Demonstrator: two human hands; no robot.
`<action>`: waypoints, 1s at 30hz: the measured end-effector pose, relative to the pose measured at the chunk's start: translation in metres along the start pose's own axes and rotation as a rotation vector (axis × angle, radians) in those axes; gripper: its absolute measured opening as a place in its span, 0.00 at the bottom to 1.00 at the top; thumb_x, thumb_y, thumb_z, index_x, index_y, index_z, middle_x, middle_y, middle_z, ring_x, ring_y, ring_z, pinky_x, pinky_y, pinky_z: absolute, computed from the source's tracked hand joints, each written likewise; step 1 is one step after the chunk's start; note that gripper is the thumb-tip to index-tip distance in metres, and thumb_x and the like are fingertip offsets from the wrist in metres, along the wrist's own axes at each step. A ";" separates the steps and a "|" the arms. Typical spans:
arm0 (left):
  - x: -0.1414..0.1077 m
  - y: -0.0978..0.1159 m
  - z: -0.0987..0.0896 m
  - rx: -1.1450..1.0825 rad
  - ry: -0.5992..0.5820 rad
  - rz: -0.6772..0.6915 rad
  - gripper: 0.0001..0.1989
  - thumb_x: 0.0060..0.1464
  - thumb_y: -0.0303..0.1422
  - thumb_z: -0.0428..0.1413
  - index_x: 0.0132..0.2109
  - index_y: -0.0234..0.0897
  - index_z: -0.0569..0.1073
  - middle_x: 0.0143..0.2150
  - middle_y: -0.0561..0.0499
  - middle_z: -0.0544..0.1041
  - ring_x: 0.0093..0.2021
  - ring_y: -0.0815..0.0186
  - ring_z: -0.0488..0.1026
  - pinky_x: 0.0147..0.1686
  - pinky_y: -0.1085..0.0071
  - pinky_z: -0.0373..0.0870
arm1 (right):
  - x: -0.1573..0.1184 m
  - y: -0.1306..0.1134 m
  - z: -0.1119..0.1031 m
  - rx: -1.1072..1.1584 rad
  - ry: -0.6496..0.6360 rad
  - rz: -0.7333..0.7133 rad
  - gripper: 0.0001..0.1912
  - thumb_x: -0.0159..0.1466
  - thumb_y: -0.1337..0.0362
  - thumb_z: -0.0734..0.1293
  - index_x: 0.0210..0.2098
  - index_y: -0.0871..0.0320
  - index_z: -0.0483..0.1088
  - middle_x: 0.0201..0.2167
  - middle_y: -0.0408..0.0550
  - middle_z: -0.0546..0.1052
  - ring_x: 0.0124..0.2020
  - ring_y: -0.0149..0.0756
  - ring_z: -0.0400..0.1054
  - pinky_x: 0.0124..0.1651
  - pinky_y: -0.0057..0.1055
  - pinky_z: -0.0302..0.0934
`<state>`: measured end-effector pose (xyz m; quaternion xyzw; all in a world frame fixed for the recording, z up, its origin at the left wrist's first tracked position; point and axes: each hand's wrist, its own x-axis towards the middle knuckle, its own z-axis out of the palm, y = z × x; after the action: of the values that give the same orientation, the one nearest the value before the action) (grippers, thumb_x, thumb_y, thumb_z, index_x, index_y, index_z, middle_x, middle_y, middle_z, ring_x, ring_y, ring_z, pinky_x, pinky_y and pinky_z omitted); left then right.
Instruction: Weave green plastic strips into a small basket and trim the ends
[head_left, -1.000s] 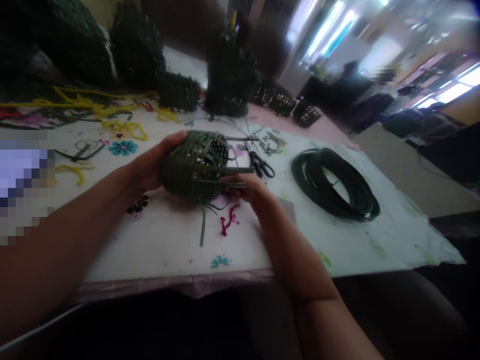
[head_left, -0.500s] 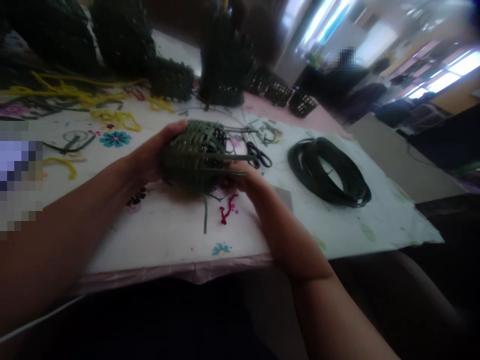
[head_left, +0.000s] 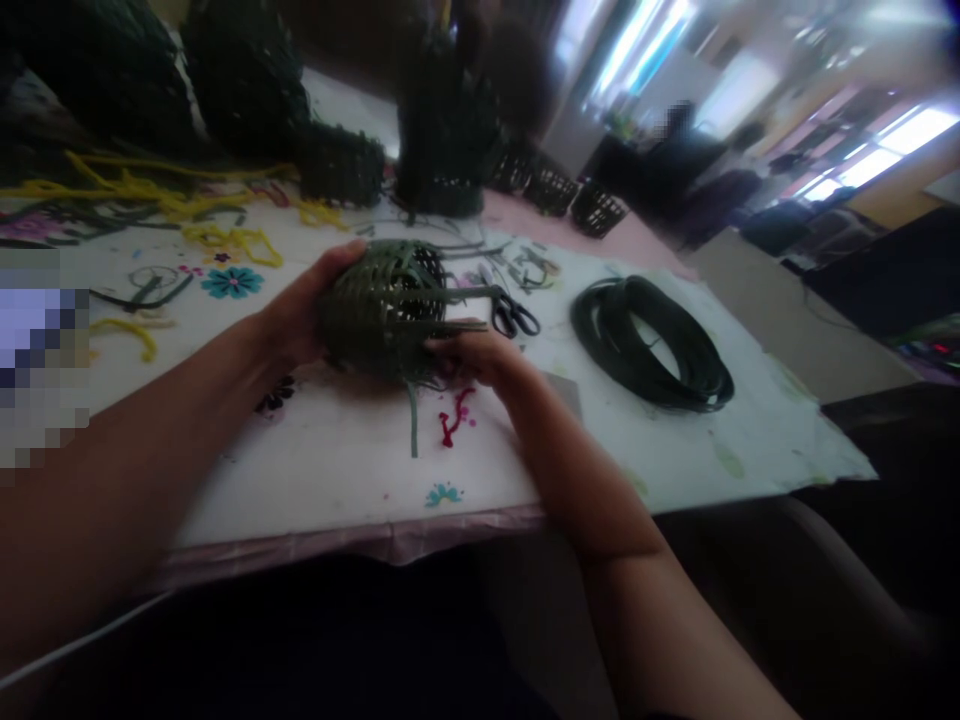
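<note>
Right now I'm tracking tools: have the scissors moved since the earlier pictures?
No; judged against the large teal flower print, the scissors keep their place; the view itself shifted.

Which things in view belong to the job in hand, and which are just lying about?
In the job:
woven basket, left hand gripping it, right hand at its rim
its loose strips
probably coil, scissors

Apparently just lying about:
yellow cord
small baskets behind

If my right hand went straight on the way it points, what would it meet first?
Most likely the dark green woven basket, whose open end is right by your right hand; exactly which part comes first is unclear at this depth.
</note>
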<state>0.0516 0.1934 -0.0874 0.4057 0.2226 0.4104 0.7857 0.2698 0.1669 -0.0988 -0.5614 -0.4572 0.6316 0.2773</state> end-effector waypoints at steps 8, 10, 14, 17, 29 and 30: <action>0.000 -0.001 0.003 0.015 -0.056 -0.035 0.25 0.68 0.46 0.45 0.57 0.28 0.69 0.51 0.42 0.83 0.56 0.52 0.78 0.55 0.52 0.75 | -0.001 -0.002 -0.009 -0.069 -0.073 0.014 0.12 0.64 0.70 0.71 0.28 0.58 0.64 0.12 0.36 0.67 0.11 0.22 0.54 0.12 0.18 0.53; -0.001 0.000 0.003 0.022 -0.072 -0.034 0.25 0.68 0.45 0.44 0.57 0.29 0.69 0.51 0.43 0.82 0.56 0.51 0.77 0.54 0.50 0.76 | -0.004 -0.003 -0.010 -0.081 -0.106 -0.001 0.12 0.65 0.71 0.69 0.28 0.57 0.63 0.12 0.36 0.67 0.10 0.22 0.54 0.12 0.18 0.50; -0.003 0.001 0.005 0.047 -0.053 -0.013 0.24 0.67 0.45 0.48 0.57 0.29 0.70 0.49 0.43 0.83 0.57 0.50 0.77 0.55 0.51 0.75 | -0.003 0.003 -0.005 -0.054 -0.098 -0.031 0.12 0.65 0.72 0.68 0.28 0.56 0.63 0.12 0.36 0.66 0.10 0.22 0.54 0.11 0.18 0.48; -0.003 0.003 0.006 0.049 -0.013 0.002 0.23 0.65 0.44 0.50 0.55 0.28 0.71 0.47 0.42 0.84 0.56 0.51 0.78 0.55 0.54 0.76 | -0.001 0.009 0.002 0.025 -0.017 -0.099 0.12 0.64 0.73 0.68 0.28 0.56 0.62 0.12 0.34 0.64 0.11 0.23 0.56 0.12 0.18 0.50; -0.002 0.002 0.001 0.097 -0.056 -0.051 0.25 0.65 0.49 0.50 0.53 0.29 0.72 0.47 0.39 0.84 0.54 0.49 0.79 0.56 0.49 0.75 | -0.003 0.000 0.000 0.070 -0.077 0.025 0.07 0.66 0.75 0.61 0.34 0.58 0.64 0.13 0.37 0.69 0.12 0.25 0.61 0.16 0.19 0.58; -0.002 0.001 0.002 0.109 -0.052 -0.051 0.26 0.65 0.49 0.50 0.53 0.29 0.72 0.47 0.39 0.84 0.55 0.49 0.79 0.56 0.48 0.74 | -0.002 0.000 0.001 0.060 -0.065 0.012 0.07 0.66 0.75 0.61 0.35 0.58 0.65 0.13 0.37 0.70 0.12 0.25 0.61 0.16 0.19 0.59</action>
<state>0.0508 0.1911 -0.0853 0.4526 0.2348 0.3667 0.7782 0.2699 0.1645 -0.0979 -0.5348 -0.4432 0.6647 0.2752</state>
